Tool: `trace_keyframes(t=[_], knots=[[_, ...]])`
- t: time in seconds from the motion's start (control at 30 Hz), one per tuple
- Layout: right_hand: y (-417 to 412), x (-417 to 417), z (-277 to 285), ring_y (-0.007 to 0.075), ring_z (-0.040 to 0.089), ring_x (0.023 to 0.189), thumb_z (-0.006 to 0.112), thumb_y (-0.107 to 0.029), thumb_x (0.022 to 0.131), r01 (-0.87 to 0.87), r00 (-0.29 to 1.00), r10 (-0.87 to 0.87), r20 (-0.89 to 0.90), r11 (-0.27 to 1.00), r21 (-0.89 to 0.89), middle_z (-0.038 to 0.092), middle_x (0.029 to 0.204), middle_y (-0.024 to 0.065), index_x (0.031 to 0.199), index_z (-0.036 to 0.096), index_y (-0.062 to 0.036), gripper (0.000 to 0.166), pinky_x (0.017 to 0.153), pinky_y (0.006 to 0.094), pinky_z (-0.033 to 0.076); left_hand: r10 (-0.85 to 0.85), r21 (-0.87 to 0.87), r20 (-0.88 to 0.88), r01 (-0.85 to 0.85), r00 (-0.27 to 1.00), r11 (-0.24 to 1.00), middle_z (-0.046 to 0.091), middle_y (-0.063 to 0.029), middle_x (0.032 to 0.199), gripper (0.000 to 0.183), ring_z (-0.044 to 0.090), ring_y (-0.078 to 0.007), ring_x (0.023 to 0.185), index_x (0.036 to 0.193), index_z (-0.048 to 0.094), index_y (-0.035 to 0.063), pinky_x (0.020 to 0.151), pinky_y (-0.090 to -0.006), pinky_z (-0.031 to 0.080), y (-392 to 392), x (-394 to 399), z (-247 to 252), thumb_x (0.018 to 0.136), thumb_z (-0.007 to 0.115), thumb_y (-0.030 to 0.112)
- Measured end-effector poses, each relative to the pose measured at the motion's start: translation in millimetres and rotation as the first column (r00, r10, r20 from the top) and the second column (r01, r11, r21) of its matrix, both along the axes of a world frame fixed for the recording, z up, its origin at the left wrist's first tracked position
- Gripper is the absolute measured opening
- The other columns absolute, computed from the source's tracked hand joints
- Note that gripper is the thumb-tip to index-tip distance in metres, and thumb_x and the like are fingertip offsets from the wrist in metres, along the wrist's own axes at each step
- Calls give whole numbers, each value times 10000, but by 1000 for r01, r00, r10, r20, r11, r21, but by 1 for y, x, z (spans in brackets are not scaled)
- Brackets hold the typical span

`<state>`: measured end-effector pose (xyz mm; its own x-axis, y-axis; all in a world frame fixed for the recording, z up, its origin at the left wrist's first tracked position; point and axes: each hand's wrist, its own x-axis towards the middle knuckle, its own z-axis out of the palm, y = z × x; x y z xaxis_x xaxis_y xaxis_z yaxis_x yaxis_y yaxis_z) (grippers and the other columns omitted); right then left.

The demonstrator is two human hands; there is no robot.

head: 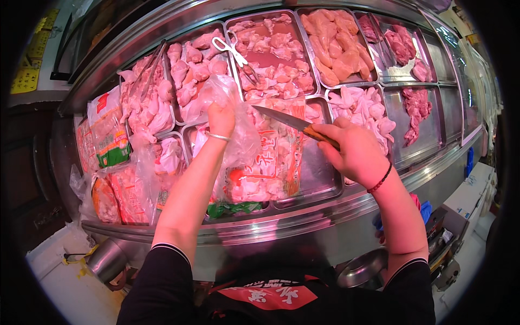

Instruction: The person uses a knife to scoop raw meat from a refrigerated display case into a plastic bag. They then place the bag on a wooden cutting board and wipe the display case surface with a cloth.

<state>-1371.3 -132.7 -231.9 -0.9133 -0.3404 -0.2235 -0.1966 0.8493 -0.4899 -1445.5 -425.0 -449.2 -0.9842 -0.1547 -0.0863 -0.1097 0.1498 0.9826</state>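
My right hand [351, 148] grips the wooden handle of a knife [290, 120]. Its blade points left, with the tip beside a clear plastic bag [239, 138]. My left hand [221, 118] is closed on that bag, bunching the thin film above the trays. Below the blade lies a large printed plastic pack of pale raw meat pieces [268, 174], partly over a metal tray [321, 174]. The bag covers the pack's left side, and I cannot tell whether the two are joined.
White-handled scissors [231, 48] lie across the trays of chicken pieces [280, 44]. Metal tongs [150, 71] rest on meat at left. Beyond are chicken breasts [337, 44], wings [365, 109] and red meat [416, 113]. More bagged meat [126, 195] crowds the left; a steel front edge [260, 231] runs before me.
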Motion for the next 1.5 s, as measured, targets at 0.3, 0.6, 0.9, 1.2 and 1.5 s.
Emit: trace_keyframes(t=[0.3, 0.6, 0.9, 1.2, 1.5], knots=[[-34, -17, -29, 365, 636, 827, 617, -207, 881, -1, 1000, 1, -1, 1000, 15, 614, 897, 179, 1157, 679, -150, 288, 718, 453, 519, 55, -98, 51, -50, 997, 994, 652, -28, 768, 197, 571, -95, 726, 903, 684, -38, 649, -308, 473, 15, 11, 7, 941, 610, 140], [-27, -46, -89, 365, 659, 825, 608, -227, 880, 115, 992, -118, 32, 991, 75, 662, 884, 198, 1103, 711, -146, 259, 738, 453, 531, 71, 29, -43, -70, 997, 997, 580, 6, 669, 239, 505, -81, 643, 772, 651, -17, 577, -317, 427, 16, 23, 16, 951, 606, 136], [17, -16, -19, 372, 646, 780, 644, -202, 857, 85, 994, -73, 77, 984, -156, 668, 810, 200, 1116, 711, -94, 289, 712, 459, 518, 219, 140, 5, -218, 976, 966, 604, 51, 860, 246, 507, -37, 740, 1060, 695, 17, 642, -219, 408, 24, 23, 31, 986, 609, 236], [7, -22, 4, 386, 640, 798, 631, -212, 862, 15, 994, -14, 105, 1000, -15, 658, 797, 199, 1105, 722, -111, 278, 712, 474, 510, 213, 217, 67, -223, 975, 950, 505, 85, 729, 245, 421, -23, 642, 842, 662, 42, 564, -232, 334, 32, 32, 38, 983, 624, 239], [-8, -9, 6, 377, 618, 768, 640, -162, 859, -1, 998, -3, 55, 997, 79, 627, 877, 182, 1169, 688, -106, 319, 704, 460, 508, 131, 201, 16, -132, 991, 971, 538, 85, 724, 238, 455, -15, 647, 804, 665, 34, 553, -223, 342, 37, 58, 44, 979, 629, 191]])
